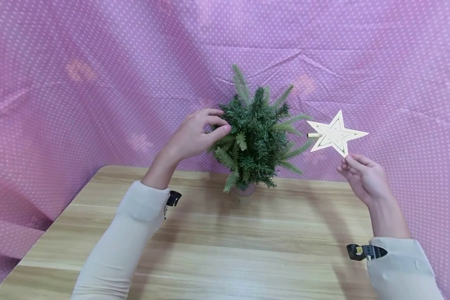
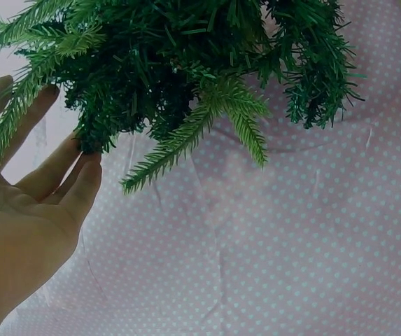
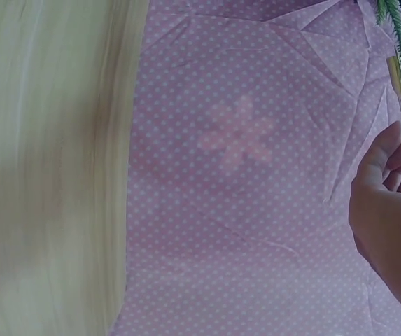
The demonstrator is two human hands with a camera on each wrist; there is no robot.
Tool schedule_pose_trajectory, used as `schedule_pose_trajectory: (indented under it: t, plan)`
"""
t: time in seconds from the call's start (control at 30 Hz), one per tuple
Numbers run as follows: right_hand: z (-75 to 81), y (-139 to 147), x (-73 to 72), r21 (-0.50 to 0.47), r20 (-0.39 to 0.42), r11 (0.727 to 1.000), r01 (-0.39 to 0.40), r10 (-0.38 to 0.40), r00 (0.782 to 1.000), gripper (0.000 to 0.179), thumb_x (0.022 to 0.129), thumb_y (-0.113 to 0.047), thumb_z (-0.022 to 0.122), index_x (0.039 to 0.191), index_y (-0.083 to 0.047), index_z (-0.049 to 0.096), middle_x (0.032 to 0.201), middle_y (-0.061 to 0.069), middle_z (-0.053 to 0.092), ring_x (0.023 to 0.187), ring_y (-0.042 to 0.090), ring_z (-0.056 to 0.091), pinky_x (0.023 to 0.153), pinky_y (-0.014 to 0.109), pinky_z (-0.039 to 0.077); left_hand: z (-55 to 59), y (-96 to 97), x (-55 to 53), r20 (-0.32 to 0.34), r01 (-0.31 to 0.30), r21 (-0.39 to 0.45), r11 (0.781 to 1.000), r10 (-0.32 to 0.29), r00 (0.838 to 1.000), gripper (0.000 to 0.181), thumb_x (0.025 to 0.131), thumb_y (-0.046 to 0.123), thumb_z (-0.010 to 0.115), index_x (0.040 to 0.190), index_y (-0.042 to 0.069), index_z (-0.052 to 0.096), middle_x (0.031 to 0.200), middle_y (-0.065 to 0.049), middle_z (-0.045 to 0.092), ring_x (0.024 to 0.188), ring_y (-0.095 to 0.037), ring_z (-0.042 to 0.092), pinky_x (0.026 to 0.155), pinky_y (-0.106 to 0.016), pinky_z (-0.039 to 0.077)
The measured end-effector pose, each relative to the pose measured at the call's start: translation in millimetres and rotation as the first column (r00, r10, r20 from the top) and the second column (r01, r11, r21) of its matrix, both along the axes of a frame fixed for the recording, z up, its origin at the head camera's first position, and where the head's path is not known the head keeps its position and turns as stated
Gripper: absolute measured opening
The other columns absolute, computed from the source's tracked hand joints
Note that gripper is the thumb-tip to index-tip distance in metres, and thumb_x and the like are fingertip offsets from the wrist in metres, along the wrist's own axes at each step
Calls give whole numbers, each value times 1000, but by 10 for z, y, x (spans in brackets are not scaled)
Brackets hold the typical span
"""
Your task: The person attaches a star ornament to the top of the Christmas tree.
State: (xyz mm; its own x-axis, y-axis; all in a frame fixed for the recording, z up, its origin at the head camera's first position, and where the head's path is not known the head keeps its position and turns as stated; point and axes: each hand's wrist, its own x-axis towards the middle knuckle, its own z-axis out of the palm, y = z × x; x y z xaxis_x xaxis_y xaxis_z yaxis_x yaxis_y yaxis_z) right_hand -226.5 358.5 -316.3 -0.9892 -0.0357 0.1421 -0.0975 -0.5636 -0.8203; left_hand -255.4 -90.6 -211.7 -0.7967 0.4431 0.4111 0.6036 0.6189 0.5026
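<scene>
A small artificial Christmas tree [image 1: 260,133] stands upright on the wooden table near its back edge. My left hand [image 1: 198,133] is at the tree's left side, its fingertips among the outer needles. In the left wrist view the fingers [image 2: 53,171] are spread and gently bent, and a light green sprig [image 2: 18,105] crosses in front of them. To the right of the tree, my right hand [image 1: 369,179] pinches a pale gold star tree topper [image 1: 335,134] by one lower point. The star's short tube [image 1: 314,135] points left toward the branches. In the right wrist view the star appears edge-on.
The wooden table [image 1: 217,250] spans the front, and the tree's base [image 1: 244,193] rests on it. A pink polka-dot cloth [image 1: 135,62] hangs behind and at both sides. Black wrist cameras are strapped at both sleeves.
</scene>
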Motion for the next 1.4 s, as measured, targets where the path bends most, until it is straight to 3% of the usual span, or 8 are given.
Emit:
schedule_pose_trajectory:
  t: [0.2,0.5,1.0,1.23,1.4]
  plan:
    - [50,-34,-20,-61,12,998,33,-33,999,7,96,8,61,97,5,67,90,14,69,83,22,67,84,33,59,4,7,-1,-5,3,-8,1000,-3,1000,42,102,42,58,125,10,72,151,-7,51,143,-30,39,115,-52,33]
    - [141,-101,-15,-51,17,998,42,-41,999,6,98,5,61,103,4,62,95,13,67,86,21,65,87,32,58,5,15,-1,-4,-1,-16,1000,1,1000,43,102,43,57,126,10,72,151,-7,50,141,-30,41,113,-52,34]
    - [351,-218,-57,-115,-26,993,5,-8,1000,7,99,8,57,101,8,64,92,16,66,82,24,66,84,34,59,9,-8,-16,-4,6,-3,1000,-6,1000,40,102,40,58,123,9,72,150,-9,51,134,-31,48,109,-52,39]
    - [401,-278,-45,-103,-39,995,12,-16,999,9,99,7,58,99,8,66,89,16,68,78,24,67,82,33,59,4,5,-14,4,0,-11,1000,0,1000,42,102,42,58,125,10,72,151,-8,50,139,-31,43,112,-54,35]
    - [465,-326,-44,-98,-66,995,19,-26,997,6,98,6,59,99,8,65,90,16,68,79,23,66,81,32,59,6,11,-23,3,4,-13,1000,-4,1000,42,102,42,58,124,10,72,151,-7,50,135,-30,46,111,-53,37]
